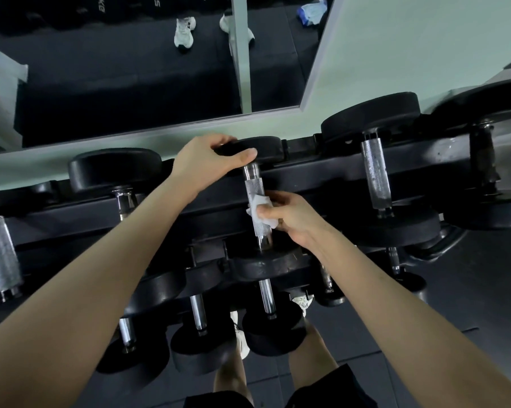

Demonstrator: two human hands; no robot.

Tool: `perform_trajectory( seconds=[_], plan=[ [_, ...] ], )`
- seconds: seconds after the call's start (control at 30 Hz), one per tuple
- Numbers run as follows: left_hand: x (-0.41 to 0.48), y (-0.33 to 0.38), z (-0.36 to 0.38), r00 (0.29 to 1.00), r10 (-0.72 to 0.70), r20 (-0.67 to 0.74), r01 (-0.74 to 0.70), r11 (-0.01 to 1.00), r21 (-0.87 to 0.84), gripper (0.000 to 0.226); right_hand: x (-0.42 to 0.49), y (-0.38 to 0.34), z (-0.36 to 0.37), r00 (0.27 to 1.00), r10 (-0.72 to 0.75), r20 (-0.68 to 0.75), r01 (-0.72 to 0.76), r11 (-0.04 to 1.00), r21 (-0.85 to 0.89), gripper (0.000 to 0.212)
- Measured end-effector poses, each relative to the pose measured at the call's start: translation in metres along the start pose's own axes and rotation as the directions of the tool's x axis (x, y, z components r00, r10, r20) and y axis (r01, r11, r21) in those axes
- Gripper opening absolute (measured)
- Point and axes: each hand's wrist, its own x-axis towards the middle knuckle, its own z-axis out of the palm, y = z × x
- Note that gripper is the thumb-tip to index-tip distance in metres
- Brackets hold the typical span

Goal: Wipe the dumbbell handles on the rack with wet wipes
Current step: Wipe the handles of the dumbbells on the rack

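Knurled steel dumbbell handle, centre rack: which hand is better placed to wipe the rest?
Right. The right hand holds the crumpled white wet wipe against the knurled steel handle; the left hand grips the dumbbell's far black round head, likely steadying it.

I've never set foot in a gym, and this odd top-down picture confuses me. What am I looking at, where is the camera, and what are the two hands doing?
The camera sits on the person's head and looks down along both arms. Below is a black rack of weights, with a wall mirror behind it. The left hand grips the far black end of one dumbbell. The right hand holds a white wet wipe wrapped against that dumbbell's rough metal handle. Other dumbbells lie on either side and on a lower row.
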Motion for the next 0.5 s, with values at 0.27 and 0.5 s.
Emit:
perform_trajectory(
  seconds=[0.27, 0.5],
  plan=[
    [0.003, -0.004, 0.004, 0.997, -0.011, -0.08, -0.001, 0.99, -0.144, 0.025, -0.001, 0.004, 0.014, 0.99, -0.101, -0.102, 0.103, 0.995, 0.012, 0.024],
    [0.01, -0.031, -0.006, 0.999, -0.017, 0.036, 0.029, 0.924, -0.382, 0.037, -0.003, 0.004, 0.026, 0.946, -0.234, -0.226, 0.191, 0.962, -0.197, 0.028]
  ],
)
